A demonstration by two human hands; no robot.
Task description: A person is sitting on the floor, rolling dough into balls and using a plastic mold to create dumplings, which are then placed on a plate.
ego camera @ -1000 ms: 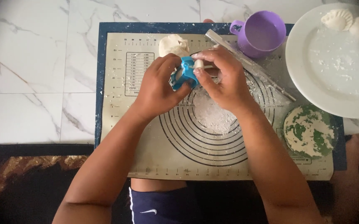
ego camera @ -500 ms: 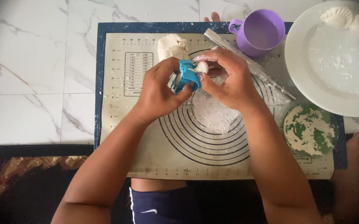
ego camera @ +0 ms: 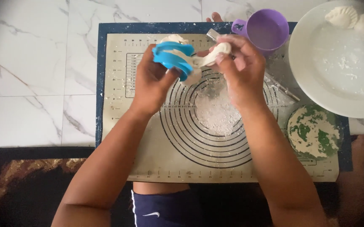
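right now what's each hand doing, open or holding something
Left hand: closed around the blue dumpling press.
Right hand: fingers pinched on the strip of dough coming off the press.

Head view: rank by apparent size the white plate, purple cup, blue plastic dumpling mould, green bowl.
1. White round plate, partly cropped.
2. Green floury bowl and purple plastic cup: alike, unranked.
3. Blue plastic dumpling mould, raised nearer the camera, so unsure.

I see a purple cup [ego camera: 267,30], a white plate [ego camera: 337,80] holding two shaped dumplings [ego camera: 342,16], a green floured bowl [ego camera: 313,131], and a baking mat [ego camera: 156,155] on marble floor [ego camera: 30,63].
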